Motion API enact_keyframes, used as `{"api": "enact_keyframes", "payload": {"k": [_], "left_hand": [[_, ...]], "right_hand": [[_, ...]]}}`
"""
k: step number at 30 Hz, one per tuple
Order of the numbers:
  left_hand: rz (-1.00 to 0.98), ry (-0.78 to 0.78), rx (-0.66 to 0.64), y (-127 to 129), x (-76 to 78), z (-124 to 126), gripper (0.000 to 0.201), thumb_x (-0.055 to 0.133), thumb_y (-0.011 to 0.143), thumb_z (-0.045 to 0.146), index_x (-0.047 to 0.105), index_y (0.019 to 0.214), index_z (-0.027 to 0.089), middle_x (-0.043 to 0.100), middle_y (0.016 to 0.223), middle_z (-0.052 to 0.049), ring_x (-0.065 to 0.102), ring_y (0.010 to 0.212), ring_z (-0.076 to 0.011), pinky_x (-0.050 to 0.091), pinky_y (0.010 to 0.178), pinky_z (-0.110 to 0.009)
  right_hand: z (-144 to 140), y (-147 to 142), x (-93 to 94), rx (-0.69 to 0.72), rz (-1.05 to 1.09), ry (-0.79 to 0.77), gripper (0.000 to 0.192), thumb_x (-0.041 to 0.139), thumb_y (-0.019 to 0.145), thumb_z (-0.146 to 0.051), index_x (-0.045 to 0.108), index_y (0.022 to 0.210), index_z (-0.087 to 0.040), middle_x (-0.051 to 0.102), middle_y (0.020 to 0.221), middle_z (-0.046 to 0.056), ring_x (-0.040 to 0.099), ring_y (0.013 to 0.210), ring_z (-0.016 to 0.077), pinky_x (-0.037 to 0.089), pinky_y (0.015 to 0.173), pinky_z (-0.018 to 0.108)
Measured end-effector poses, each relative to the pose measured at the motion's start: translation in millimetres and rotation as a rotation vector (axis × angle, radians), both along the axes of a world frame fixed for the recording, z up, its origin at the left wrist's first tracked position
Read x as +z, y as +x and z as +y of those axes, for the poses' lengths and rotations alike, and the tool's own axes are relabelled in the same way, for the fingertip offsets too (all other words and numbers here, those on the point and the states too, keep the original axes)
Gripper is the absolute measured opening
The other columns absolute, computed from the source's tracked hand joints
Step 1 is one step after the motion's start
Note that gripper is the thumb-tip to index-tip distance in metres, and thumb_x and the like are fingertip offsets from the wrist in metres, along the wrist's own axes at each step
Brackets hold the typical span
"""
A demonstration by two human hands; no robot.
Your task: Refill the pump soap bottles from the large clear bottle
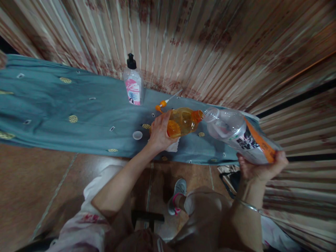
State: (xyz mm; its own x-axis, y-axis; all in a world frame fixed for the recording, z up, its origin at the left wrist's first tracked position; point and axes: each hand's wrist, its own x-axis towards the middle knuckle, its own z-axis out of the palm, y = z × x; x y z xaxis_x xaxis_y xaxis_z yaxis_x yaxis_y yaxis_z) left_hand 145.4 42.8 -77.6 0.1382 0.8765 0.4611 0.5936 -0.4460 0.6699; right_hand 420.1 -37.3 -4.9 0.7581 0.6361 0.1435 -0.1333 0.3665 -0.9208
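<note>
My left hand (160, 133) grips the base of a see-through orange bottle (185, 120), which is tilted with its neck to the right. A large clear plastic bottle (228, 126) with an orange and black label lies tipped in my right hand (258, 169), held near its base. The two bottle mouths meet or nearly meet; I cannot tell whether they touch. Just beyond my left hand an orange pump top (162, 104) with a thin tube rests on the cloth. Nearer me are a white round cap (137, 135) and a white piece of tissue or paper (173, 146), partly hidden.
A clear pump bottle (133, 85) with a black top and pink label stands at the table's back edge. A blue-green patterned cloth (91, 108) covers the long narrow table. Pleated curtains (168, 45) hang behind and to the right. A dark bag (232, 180) sits below the front edge.
</note>
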Motion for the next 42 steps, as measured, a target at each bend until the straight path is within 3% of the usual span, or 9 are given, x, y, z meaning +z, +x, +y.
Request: {"api": "enact_keyframes", "payload": {"k": [12, 42], "left_hand": [[-0.004, -0.026, -0.009, -0.5, 4.2, -1.2, 0.093, 0.078, 0.061, 0.033, 0.030, 0.140, 0.021, 0.049, 0.135, -0.013, 0.047, 0.123, -0.0335, 0.039, 0.103, -0.051], [-0.016, 0.006, -0.007, -0.2, 0.7, -1.7, 0.097, 0.078, 0.060, 0.031, 0.028, 0.142, 0.024, 0.050, 0.136, -0.013, 0.048, 0.124, -0.0329, 0.039, 0.103, -0.051]], "right_hand": [[1.4, 2.1, -1.3, -0.001, 0.040, 0.027, 0.055, 0.059, 0.049, -0.057, 0.060, 0.088, -0.019, 0.058, 0.078, 0.001, 0.058, 0.056, 0.0152, 0.046, 0.033, 0.026], [0.7, 1.0, -1.6, -0.010, 0.028, 0.004, 0.055, 0.056, 0.051, -0.058, 0.062, 0.088, -0.018, 0.058, 0.078, 0.003, 0.056, 0.055, 0.0158, 0.041, 0.032, 0.024]]}}
